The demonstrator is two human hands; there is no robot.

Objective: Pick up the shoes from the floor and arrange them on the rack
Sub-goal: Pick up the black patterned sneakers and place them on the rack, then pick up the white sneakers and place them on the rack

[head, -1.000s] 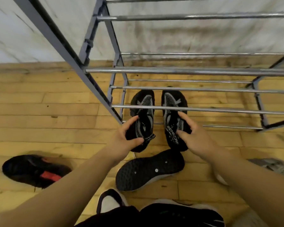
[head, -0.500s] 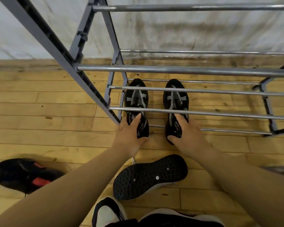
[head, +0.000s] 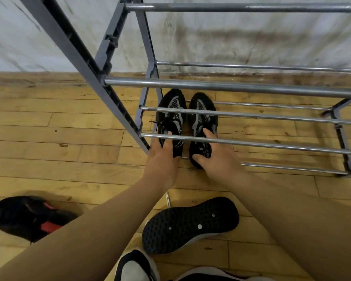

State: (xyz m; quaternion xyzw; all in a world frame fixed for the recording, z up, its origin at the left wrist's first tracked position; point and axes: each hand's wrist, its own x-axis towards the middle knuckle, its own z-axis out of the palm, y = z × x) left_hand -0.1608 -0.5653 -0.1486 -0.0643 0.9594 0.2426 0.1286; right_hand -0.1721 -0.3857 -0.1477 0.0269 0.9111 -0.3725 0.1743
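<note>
A pair of black and grey mesh shoes lies side by side on the lowest shelf of the grey metal rack (head: pixel 251 144), toes toward the wall. My left hand (head: pixel 163 157) grips the heel of the left shoe (head: pixel 171 110). My right hand (head: pixel 215 157) grips the heel of the right shoe (head: pixel 203 112). The two shoes nearly touch, close to the rack's left post. A shelf bar crosses over both shoes and my fingertips.
On the wooden floor behind my hands lies a black shoe turned sole-up (head: pixel 190 224). A black shoe with a red patch (head: pixel 28 216) sits at the far left. A black and white shoe (head: pixel 136 266) shows at the bottom edge. A stained white wall stands behind the rack.
Both hands have pushed the mesh shoes deeper onto the lowest shelf and brought them closer together, near the left post.
</note>
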